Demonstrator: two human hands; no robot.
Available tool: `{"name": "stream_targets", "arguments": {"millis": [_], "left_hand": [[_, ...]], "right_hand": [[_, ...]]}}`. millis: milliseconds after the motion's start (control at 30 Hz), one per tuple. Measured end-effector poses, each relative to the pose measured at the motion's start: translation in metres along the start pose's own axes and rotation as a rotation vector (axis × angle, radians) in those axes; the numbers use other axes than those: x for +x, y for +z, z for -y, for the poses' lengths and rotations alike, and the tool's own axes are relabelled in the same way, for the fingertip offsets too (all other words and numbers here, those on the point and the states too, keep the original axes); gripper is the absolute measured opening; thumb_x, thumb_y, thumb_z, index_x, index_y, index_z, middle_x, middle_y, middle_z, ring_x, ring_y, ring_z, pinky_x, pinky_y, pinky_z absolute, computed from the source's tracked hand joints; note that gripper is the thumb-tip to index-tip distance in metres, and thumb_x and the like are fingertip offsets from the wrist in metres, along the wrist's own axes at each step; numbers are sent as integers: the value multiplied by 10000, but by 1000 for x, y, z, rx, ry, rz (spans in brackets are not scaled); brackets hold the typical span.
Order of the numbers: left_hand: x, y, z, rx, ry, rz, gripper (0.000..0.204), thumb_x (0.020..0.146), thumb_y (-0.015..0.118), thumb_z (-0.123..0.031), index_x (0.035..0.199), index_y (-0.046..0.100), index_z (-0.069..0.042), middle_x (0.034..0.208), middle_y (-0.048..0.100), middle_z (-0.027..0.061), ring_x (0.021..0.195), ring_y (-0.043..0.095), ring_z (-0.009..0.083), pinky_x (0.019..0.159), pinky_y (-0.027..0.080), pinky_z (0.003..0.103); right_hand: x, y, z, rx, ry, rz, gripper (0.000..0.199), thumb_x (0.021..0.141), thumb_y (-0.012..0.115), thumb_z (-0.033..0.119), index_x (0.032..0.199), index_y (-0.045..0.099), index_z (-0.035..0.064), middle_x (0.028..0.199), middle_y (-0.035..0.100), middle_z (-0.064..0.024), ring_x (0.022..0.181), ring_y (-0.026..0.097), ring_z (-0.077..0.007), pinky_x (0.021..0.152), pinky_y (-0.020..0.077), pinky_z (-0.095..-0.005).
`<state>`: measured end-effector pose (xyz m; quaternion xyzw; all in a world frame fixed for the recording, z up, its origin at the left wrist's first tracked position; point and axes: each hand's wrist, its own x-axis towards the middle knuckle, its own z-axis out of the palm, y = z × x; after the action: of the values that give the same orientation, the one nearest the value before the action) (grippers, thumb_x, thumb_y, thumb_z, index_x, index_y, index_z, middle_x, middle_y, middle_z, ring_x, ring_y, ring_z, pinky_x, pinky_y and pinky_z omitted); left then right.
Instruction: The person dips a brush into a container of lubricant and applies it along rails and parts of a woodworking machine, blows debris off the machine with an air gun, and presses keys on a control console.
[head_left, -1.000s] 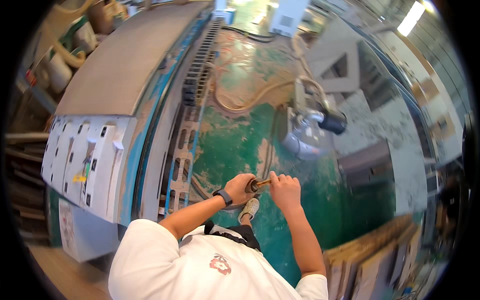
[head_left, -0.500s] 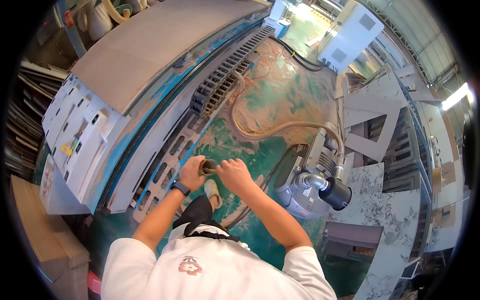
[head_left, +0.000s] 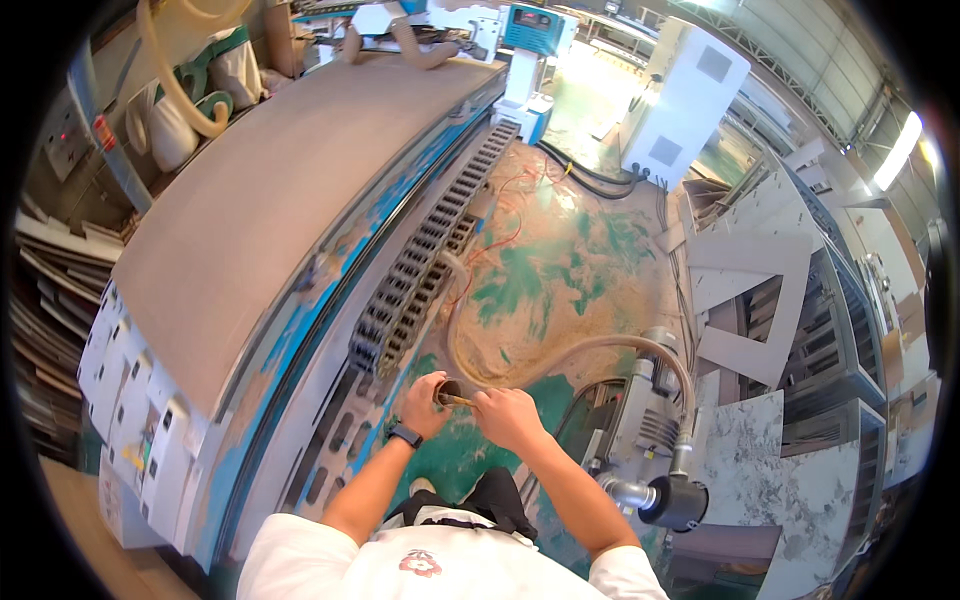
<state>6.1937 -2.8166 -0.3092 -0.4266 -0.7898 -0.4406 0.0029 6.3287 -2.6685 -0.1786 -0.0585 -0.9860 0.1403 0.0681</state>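
Note:
My left hand (head_left: 420,408), with a dark watch at its wrist, is closed round a hollow brown roll (head_left: 446,391) that looks like a roll of tape. The roll's open end faces up and shows a dark inside. Close beside it, the fingers of my right hand (head_left: 507,415) pinch a short tan strip (head_left: 460,401) that reaches across to the roll. Whether the strip is joined to the roll, I cannot tell. Both hands are in front of my body, above the green floor.
On the left stands a long machine bed (head_left: 250,200) with a brown top and a black cable chain (head_left: 430,245) along its side. A pump (head_left: 640,430) with a hose (head_left: 580,350) sits at right, near leaning boards (head_left: 745,440). Dust covers the floor (head_left: 550,260); a white cabinet (head_left: 685,100) stands beyond.
I have moved forward along the machine, and more of its far end shows. My hands stay together at the brown roll; the tan strip between them now shows more plainly.

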Motion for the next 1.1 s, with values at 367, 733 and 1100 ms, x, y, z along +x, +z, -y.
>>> {"name": "stream_targets", "arguments": {"millis": [367, 733, 1100], "left_hand": [[299, 135, 18, 12, 78, -52, 553, 687, 766, -22, 1180, 523, -89, 1236, 620, 149, 1139, 583, 379, 943, 505, 457], [538, 198, 155, 233, -7, -274, 610, 683, 780, -111, 1242, 541, -59, 1229, 618, 176, 1137, 583, 394, 971, 482, 470], [858, 295, 256, 86, -289, -110, 660, 725, 820, -108, 1307, 510, -122, 1307, 559, 159, 1196, 552, 383, 971, 504, 498]], "right_hand": [[183, -49, -277, 170, 173, 18, 196, 889, 596, 252, 858, 656, 68, 788, 672, -138, 752, 667, -350, 667, 525, -464], [456, -12, -487, 653, 204, 187, 309, 925, 625, 316, 1040, 687, 36, 831, 679, -172, 768, 658, -339, 691, 504, -417], [723, -33, -702, 982, 550, 474, 316, 977, 580, 244, 1167, 659, 4, 811, 623, -65, 759, 568, -169, 720, 465, -319]]}}
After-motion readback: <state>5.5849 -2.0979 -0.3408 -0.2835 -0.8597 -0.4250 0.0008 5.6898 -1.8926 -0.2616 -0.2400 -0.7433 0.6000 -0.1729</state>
